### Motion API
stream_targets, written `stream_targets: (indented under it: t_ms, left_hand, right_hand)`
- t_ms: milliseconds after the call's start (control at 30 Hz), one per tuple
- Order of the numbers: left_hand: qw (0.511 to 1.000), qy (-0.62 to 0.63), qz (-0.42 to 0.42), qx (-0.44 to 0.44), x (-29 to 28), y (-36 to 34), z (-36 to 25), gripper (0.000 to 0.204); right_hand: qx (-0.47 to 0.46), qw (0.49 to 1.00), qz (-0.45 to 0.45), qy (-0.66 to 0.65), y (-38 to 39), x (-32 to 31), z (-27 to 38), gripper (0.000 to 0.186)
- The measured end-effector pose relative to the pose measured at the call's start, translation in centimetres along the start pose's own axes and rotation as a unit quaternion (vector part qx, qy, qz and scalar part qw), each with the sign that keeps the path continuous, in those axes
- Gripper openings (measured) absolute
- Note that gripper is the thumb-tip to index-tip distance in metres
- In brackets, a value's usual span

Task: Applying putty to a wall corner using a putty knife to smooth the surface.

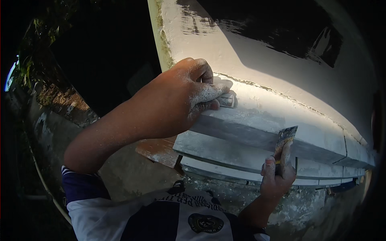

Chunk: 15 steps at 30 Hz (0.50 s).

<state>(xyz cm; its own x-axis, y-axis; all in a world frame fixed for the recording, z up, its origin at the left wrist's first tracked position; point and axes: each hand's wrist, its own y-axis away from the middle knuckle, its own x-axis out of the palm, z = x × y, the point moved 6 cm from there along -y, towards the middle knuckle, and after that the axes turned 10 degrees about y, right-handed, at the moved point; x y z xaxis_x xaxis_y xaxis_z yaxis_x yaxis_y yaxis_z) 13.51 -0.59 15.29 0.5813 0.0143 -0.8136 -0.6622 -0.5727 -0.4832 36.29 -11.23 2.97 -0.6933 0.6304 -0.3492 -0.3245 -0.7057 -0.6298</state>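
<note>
My left hand (201, 90), dusted with white powder, reaches over the near end of a pale ledge (257, 118). Its thumb and fingers pinch a small flat grey-white piece (228, 100) against the ledge's top face; the fingers partly cover it, and its kind is not clear. Lower and to the right, my right hand (277, 176) is closed round a putty knife (285, 138). The knife's blade points up, smeared with dark and pale residue, just in front of the ledge's front edge. White dust also coats the right fingers.
A cream wall (201, 48) with black paint patches (281, 24) rises behind the ledge, a cracked seam between them. Lower pale steps (225, 150) run beneath the ledge. A brown board (157, 152) lies below my left forearm. A thin hose or cable (42, 176) curves along the far left.
</note>
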Motion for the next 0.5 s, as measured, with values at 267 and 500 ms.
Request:
stream_targets:
  t_ms: [267, 500]
  left_hand:
    - [0.994, 0.013, 0.102, -0.024, 4.1, -5.1, -4.3, 0.021]
    - [0.999, 0.033, 0.011, -0.035, -1.0, 0.6, 1.2, 0.020]
  right_hand:
    - [0.041, 0.996, -0.082, -0.013, 0.4, -1.3, -0.3, 0.052]
    - [-0.001, 0.996, -0.054, 0.068, 0.7, -3.5, -2.2, 0.052]
